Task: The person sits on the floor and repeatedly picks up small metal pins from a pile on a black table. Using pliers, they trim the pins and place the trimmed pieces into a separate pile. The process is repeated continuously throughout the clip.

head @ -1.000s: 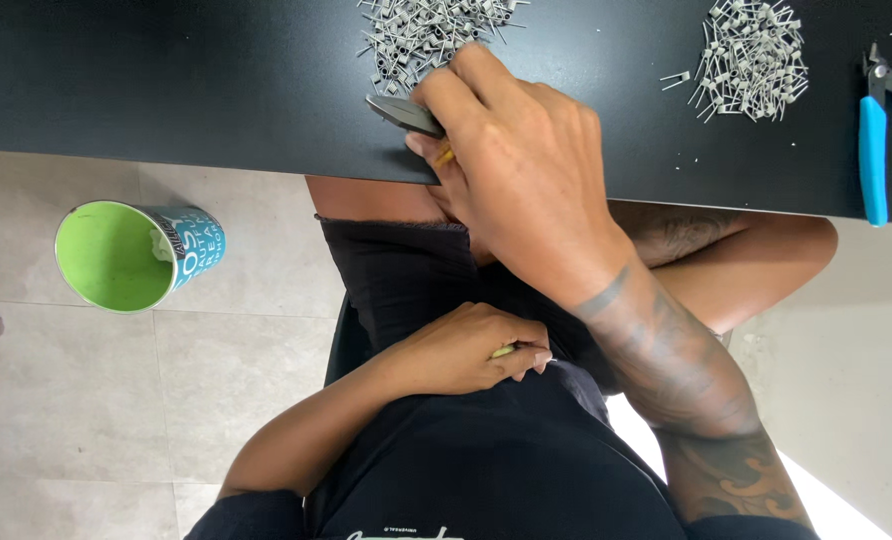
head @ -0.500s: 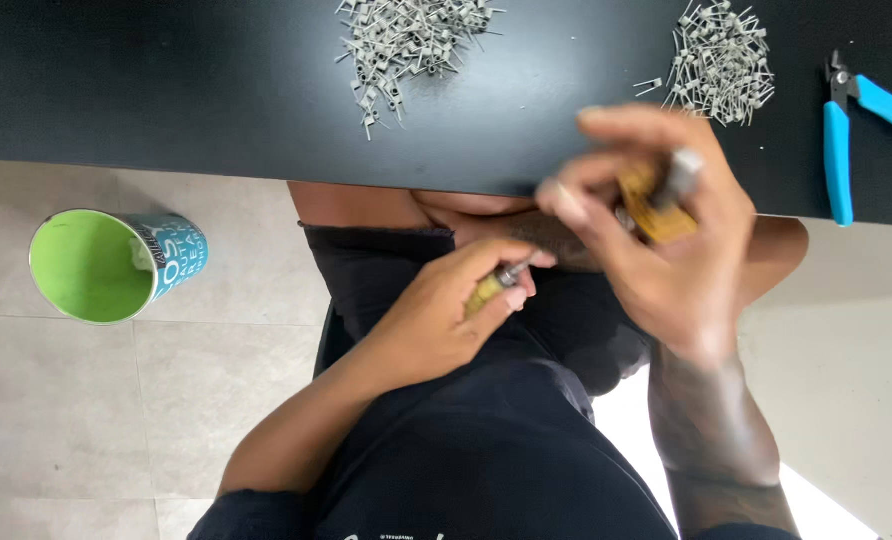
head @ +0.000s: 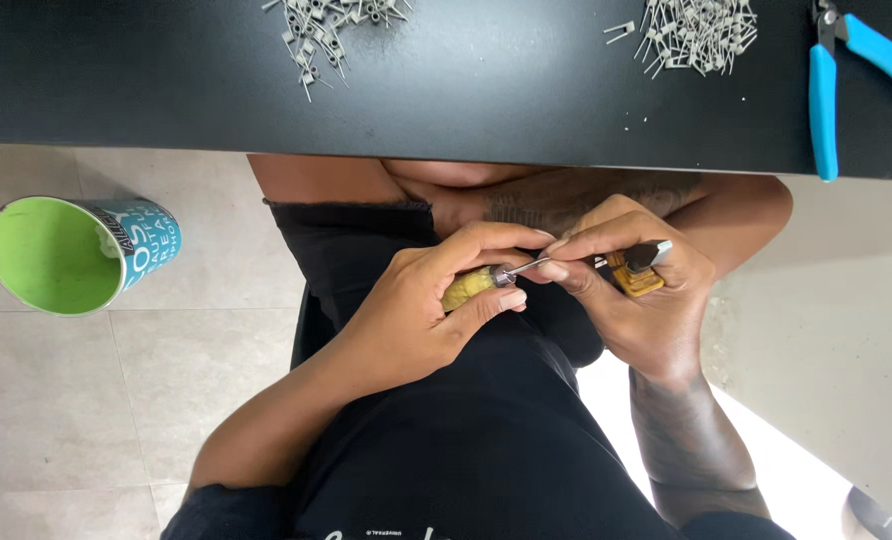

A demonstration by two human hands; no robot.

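holding a small yellow-handled tool [head: 471, 287] over the lap, both hands meeting at its thin metal tip.

left hand [head: 421, 310] is closed around the yellow handle; right hand [head: 631, 290] pinches the tip with thumb and forefinger while gripping a yellow and grey tool [head: 638, 268] against the palm. above, the black table [head: 466, 90] carries two heaps of small metal pieces [head: 701, 30] and blue-handled pliers [head: 836, 70]. a green-lined cup [head: 76, 255] stands on the floor at left.

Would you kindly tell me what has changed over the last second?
The right hand left the pin pile on the black table, came down to the lap and met the left hand at the yellow-handled tool. The green cup, blue cutters and both piles stayed put.
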